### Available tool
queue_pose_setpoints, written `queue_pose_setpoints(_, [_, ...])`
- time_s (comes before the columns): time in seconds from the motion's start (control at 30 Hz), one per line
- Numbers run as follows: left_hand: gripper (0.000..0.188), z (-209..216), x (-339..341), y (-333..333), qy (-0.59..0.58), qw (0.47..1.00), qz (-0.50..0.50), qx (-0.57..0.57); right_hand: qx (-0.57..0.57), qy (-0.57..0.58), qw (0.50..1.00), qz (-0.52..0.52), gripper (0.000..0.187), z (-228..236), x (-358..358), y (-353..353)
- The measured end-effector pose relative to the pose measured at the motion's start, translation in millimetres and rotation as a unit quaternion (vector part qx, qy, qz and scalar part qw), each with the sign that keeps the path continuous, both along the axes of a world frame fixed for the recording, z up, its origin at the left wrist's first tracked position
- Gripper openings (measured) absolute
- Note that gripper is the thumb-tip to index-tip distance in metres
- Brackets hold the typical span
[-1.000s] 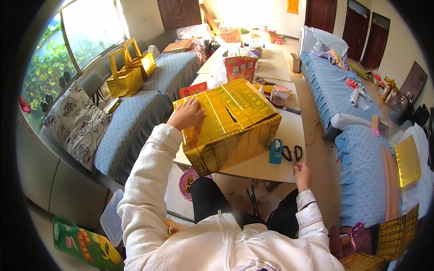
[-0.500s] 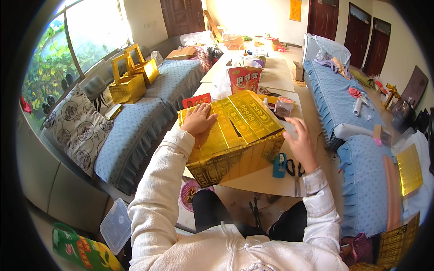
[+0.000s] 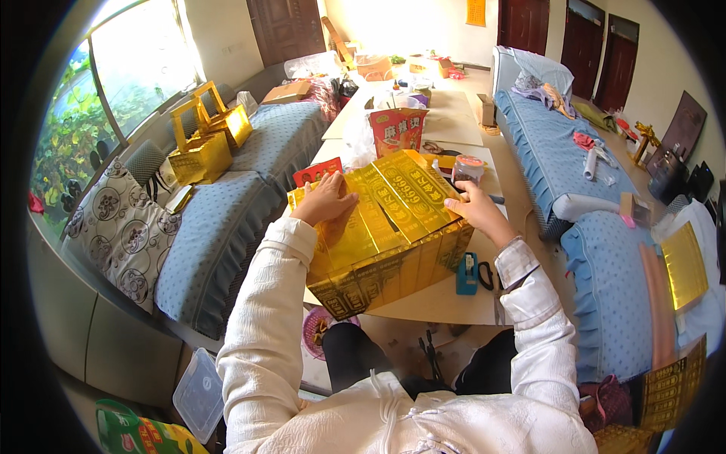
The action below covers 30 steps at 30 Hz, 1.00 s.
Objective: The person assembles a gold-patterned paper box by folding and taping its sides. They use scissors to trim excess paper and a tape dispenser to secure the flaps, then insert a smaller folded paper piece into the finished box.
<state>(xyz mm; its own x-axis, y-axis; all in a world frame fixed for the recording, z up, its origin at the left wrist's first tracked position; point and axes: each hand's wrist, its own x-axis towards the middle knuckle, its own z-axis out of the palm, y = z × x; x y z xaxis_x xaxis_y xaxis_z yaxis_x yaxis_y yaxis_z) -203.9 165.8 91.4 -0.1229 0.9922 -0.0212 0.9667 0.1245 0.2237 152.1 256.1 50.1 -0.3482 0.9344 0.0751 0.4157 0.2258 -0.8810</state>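
A large shiny gold paper box (image 3: pixel 393 242) shaped like stacked gold bars stands on the near end of a long pale table (image 3: pixel 442 299). My left hand (image 3: pixel 327 198) lies flat on the box's top at its left side. My right hand (image 3: pixel 475 209) presses on the top's right edge. Both hands touch the box from above with fingers spread. A blue tape dispenser (image 3: pixel 466 274) and black scissors (image 3: pixel 486 276) lie on the table just right of the box.
A red snack bag (image 3: pixel 397 130) and a jar (image 3: pixel 467 168) stand behind the box. Blue sofas flank the table, the left one (image 3: pixel 227 197) carrying gold paper baskets (image 3: pixel 200 147). Gold sheets (image 3: pixel 684 265) lie at right. A clear plastic tub (image 3: pixel 198 393) sits on the floor.
My right hand came up from the table's near edge by the scissors and settled on the box's right top edge. The left hand stayed on top.
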Motion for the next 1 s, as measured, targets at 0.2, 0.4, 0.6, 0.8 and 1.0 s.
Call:
queue_pose_setpoints(0.2, [0.080, -24.5, -4.9, 1.3, 0.031, 0.997, -0.014, 0.073, 0.170, 0.057, 0.978, -0.108, 0.053, -0.7, 4.6, 7.4])
queue_pose_setpoints(0.4, [0.080, -6.7, 5.5, 3.3, 0.047, 0.998, -0.016, 0.036, 0.010, 0.273, 0.952, -0.139, 0.043, -1.2, 19.4, 2.6])
queue_pose_setpoints(0.6, [0.081, -1.4, 16.7, 17.5, 0.061, 0.998, 0.018, 0.009, 0.108, 0.333, 0.932, -0.097, 0.039, -27.0, -8.6, -14.7])
queue_pose_setpoints(0.8, [0.087, -15.9, 8.7, 26.2, 0.046, 0.999, 0.007, 0.028, 0.179, 0.264, 0.935, -0.152, 0.041, -31.8, -25.9, -30.3])
queue_pose_setpoints(1.0, [0.089, -31.8, 6.7, 24.4, 0.085, 0.996, 0.001, 0.030, 0.179, 0.256, 0.937, -0.158, 0.041, -27.9, -30.2, -37.6])
